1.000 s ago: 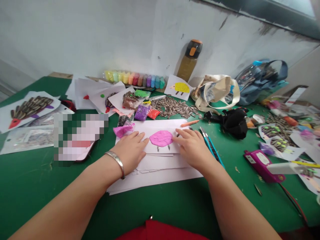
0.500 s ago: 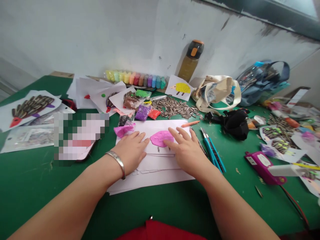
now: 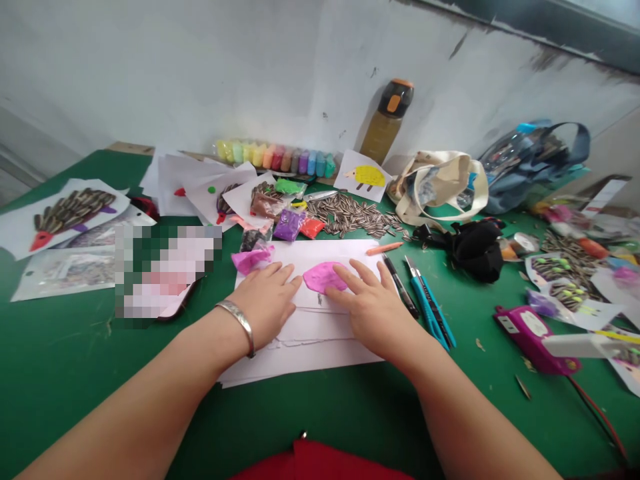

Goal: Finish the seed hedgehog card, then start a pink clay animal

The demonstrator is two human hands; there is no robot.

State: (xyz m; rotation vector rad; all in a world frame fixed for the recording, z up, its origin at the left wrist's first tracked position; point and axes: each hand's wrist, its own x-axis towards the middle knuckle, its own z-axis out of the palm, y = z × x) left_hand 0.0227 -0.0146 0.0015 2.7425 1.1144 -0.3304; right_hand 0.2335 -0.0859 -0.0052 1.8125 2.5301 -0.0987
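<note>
A flattened oval of pink modelling clay (image 3: 320, 276) lies on white paper (image 3: 305, 367) in front of me. My right hand (image 3: 375, 303) is open, its spread fingertips touching the clay's right edge and covering part of it. Resting on the paper to the left is my left hand (image 3: 265, 300), fingers stretched out near the clay's left side. A silver bracelet (image 3: 239, 323) circles that wrist. Just beyond the left hand sits a crumpled pink clay packet (image 3: 252, 258). Small dark pencil marks show on the paper below the oval.
Sunflower seeds (image 3: 350, 215) lie heaped behind the paper, beside clay packets (image 3: 289, 225). A pen (image 3: 401, 288), a cutter (image 3: 429, 303) and an orange crayon (image 3: 384, 249) lie rightward. Further off are a bottle (image 3: 387, 120), a cloth bag (image 3: 440, 187), a phone (image 3: 175, 287) and a glue gun (image 3: 535, 339).
The whole view has shifted slightly. My right fingers lie a little further over the clay's right side; the left hand stays in nearly the same place on the paper.
</note>
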